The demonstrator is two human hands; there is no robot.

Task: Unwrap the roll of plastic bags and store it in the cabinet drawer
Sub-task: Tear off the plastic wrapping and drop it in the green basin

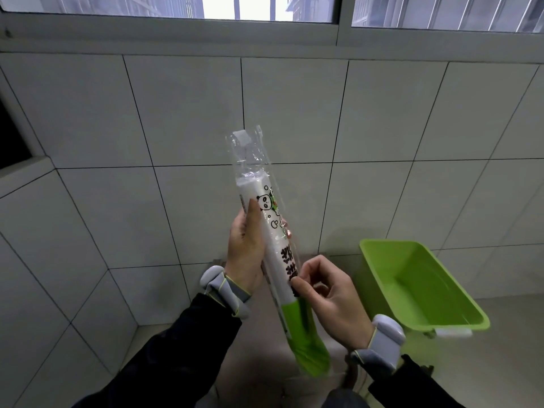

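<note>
Two hands: left hand [245, 245] grips one wrapped roll [272, 231]; right hand [329, 298] pinches it.

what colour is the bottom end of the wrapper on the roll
Bright green, on the wrapper in the head view.

- The roll of plastic bags [272, 240] is up in the air, in front of the tiled wall, and nearly upright — its top leans a little to the left.
- It is a long white cylinder, sealed in a clear wrapper [245, 148] that stands up crumpled and empty above the roll's top end.
- On the wrapper: a panda drawing near the top, bold black characters down the middle, and a bright green band at the bottom.
- The green bottom end hangs past the roll — flat and loose.
- The wrapper is not yet off; the roll fills it from the crumpled top to the green part.
</note>
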